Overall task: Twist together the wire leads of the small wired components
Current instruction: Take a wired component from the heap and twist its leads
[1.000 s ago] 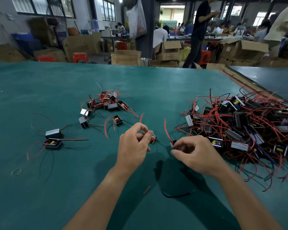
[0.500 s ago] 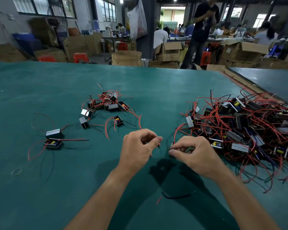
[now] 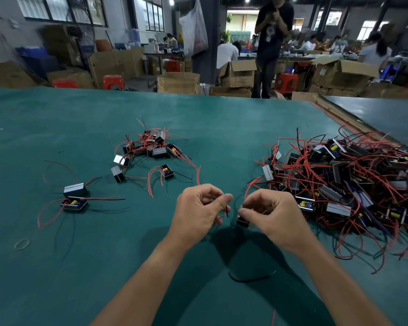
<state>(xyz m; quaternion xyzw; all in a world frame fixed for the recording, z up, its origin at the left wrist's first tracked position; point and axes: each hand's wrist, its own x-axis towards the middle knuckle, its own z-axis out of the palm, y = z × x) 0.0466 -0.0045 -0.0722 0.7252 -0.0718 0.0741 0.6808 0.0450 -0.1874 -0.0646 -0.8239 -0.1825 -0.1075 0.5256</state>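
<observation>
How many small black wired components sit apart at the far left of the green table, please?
2: a closed grey-topped black component and, just in front of it and touching it, an open black component with a yellow part. None seems hidden there.

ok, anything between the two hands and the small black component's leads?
Nothing visible. The right hand already holds the small black boxy component; the left hand pinches its thin black lead.

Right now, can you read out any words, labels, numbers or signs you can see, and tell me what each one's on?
None can be read.
Components: no legible markings; too small.
Cardboard boxes: no print that can be made out.
Dark shirt on the standing person: a pale graphic, too blurred to read.
Hanging bag: nothing readable.
</observation>
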